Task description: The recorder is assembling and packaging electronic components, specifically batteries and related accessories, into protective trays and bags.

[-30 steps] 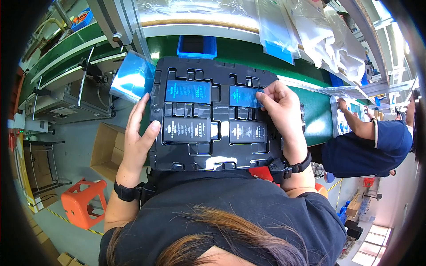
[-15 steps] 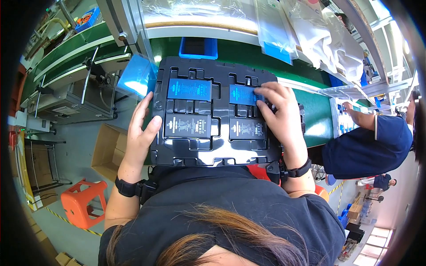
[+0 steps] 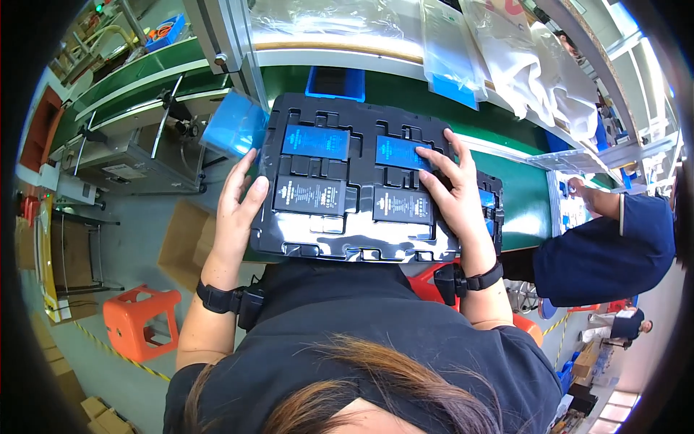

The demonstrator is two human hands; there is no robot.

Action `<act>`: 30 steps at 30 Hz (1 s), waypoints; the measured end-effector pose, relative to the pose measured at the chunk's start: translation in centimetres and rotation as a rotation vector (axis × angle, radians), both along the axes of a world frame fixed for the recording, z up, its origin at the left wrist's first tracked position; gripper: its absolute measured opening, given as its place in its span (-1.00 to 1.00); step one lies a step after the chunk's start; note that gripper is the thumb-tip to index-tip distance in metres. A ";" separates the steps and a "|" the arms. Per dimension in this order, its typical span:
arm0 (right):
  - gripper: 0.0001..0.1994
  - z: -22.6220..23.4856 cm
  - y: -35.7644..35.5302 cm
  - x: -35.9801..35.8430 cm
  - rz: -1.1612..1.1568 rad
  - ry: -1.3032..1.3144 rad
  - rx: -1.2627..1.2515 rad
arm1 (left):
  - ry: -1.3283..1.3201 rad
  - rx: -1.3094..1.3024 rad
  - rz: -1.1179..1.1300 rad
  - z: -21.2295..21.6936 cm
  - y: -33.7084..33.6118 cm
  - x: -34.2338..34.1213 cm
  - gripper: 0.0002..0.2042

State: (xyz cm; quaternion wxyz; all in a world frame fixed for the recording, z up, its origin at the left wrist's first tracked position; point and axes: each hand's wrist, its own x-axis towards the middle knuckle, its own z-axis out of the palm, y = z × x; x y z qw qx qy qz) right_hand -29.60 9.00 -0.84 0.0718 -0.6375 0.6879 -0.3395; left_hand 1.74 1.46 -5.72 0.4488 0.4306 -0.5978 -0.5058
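Note:
A black plastic tray (image 3: 365,112) with moulded pockets lies before me, holding flat battery packs. The far left battery (image 3: 316,142) and the far right battery (image 3: 397,152) look blue on top. The near left battery (image 3: 309,196) and near right battery (image 3: 401,205) are black with pale print. My left hand (image 3: 241,206) rests along the tray's left edge, thumb and fingers apart. My right hand (image 3: 459,195) is spread over the right side. Its forefinger touches the right end of the far right battery, its thumb is just nearer me, and another finger reaches the tray's rim.
A second black tray (image 3: 497,217) with blue pieces shows at the right. Behind stands a blue bin (image 3: 336,95); a bluish clear plastic sheet (image 3: 235,123) is at the left. Plastic bags (image 3: 506,65) hang from the shelf. A co-worker (image 3: 600,239) is at the right.
The tray and both hands sit slightly differently in view. My right hand's outer fingers have spread away from the battery toward the tray's far right rim. More of the second tray shows.

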 end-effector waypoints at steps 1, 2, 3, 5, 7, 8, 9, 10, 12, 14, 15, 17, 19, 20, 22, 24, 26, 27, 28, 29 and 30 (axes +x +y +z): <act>-0.65 0.0 -0.1 -0.1 0.010 -0.005 -0.001 | 0.043 0.024 0.020 0.3 0.3 -0.3 -0.40; -0.65 0.1 -0.1 -0.2 0.016 0.001 0.003 | 0.087 0.048 0.040 0.6 0.5 -0.4 -0.41; -0.66 0.2 -0.2 -0.2 0.023 0.007 0.006 | 0.083 0.048 0.052 0.7 0.6 -0.4 -0.41; -0.69 0.5 -0.2 -0.1 0.011 0.066 0.011 | 0.147 0.096 0.095 0.9 1.0 -0.8 -0.42; -0.70 0.3 -0.3 -0.2 0.019 0.132 0.006 | 0.137 0.094 0.139 0.9 1.2 -0.8 -0.42; -0.71 0.4 -0.3 -0.3 0.030 0.153 0.004 | 0.126 0.095 0.163 0.9 1.2 -0.8 -0.43; -0.71 0.7 -0.2 -0.3 0.039 0.164 0.001 | 0.124 0.093 0.184 0.8 1.3 -0.9 -0.43; -0.72 0.7 -0.2 -0.4 0.051 0.181 0.000 | 0.110 0.095 0.199 0.6 1.4 -0.8 -0.43; -0.73 1.0 -0.5 -0.5 0.064 0.210 -0.004 | 0.085 0.097 0.226 0.4 1.5 -0.5 -0.43; -0.73 1.4 -0.6 -0.7 0.083 0.189 0.012 | 0.053 0.102 0.252 0.7 1.7 -0.5 -0.44; -0.73 1.5 -0.6 -0.7 0.085 0.175 0.021 | 0.028 0.099 0.262 0.8 1.8 -0.3 -0.44; -0.73 1.6 -0.8 -0.6 0.101 0.169 0.025 | 0.033 0.098 0.286 0.4 1.9 -0.3 -0.45; -0.73 1.5 -0.7 -0.6 0.107 0.175 0.001 | 0.045 0.095 0.298 0.3 2.0 -0.3 -0.46; -0.72 1.4 -0.7 -0.7 0.107 0.169 -0.020 | 0.100 0.131 0.293 0.4 2.1 -0.4 -0.47; -0.74 1.1 -0.7 -0.7 0.087 0.095 -0.009 | 0.152 0.166 0.261 0.4 2.2 -0.2 -0.48; -0.77 1.6 -1.1 -0.7 0.031 0.027 0.055 | 0.143 0.152 0.239 0.0 2.4 0.2 -0.49; -0.81 2.1 -1.7 -0.2 0.008 -0.056 0.095 | 0.159 0.155 0.191 -0.9 2.6 1.4 -0.49; -0.82 2.3 -1.9 0.2 -0.016 -0.074 0.108 | 0.160 0.162 0.163 -1.0 2.7 2.5 -0.49; -0.83 2.2 -2.0 0.2 -0.053 0.149 0.035 | 0.122 0.134 0.140 -1.1 2.9 3.4 -0.49; -0.83 2.4 -2.1 0.5 -0.084 0.270 0.036 | 0.087 0.102 0.122 -1.3 2.8 4.3 -0.50; -0.83 2.8 -2.2 1.0 -0.128 0.261 0.090 | 0.069 0.147 0.121 -1.5 2.8 5.6 -0.51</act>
